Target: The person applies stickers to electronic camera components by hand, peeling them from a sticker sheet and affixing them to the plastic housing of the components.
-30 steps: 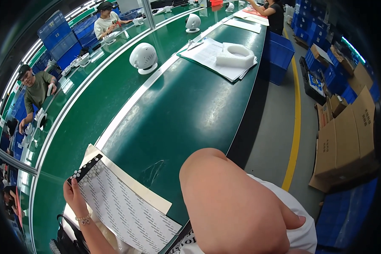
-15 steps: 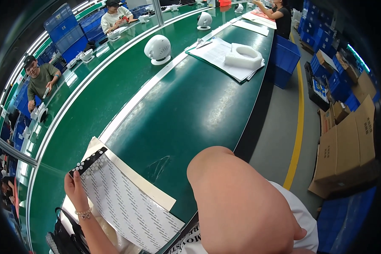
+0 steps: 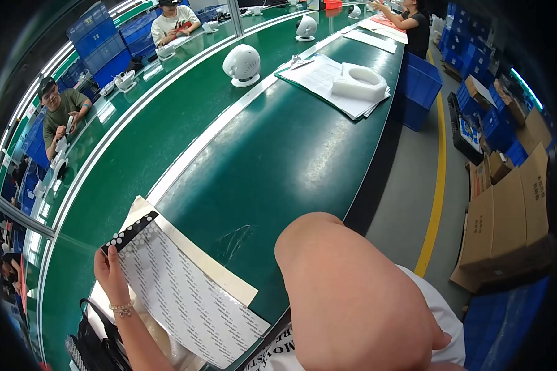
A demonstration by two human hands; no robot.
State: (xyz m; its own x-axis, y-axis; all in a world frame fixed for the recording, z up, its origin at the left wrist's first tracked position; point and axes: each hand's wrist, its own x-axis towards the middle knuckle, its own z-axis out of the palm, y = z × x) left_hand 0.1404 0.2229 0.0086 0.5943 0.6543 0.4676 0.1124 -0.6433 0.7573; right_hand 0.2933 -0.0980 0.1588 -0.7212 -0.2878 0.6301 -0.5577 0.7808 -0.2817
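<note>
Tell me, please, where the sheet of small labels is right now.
In the head view, the sheet of small labels lies at lower left on the green conveyor belt, over a beige backing sheet, with the left hand gripping its left edge.

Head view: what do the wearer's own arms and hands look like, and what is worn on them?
Both arms are bare, with no gloves. The left hand has a thin beaded bracelet at the wrist. The right arm fills the lower middle as a large bare shape; its hand is out of view. A white top with dark print shows beneath it.
</note>
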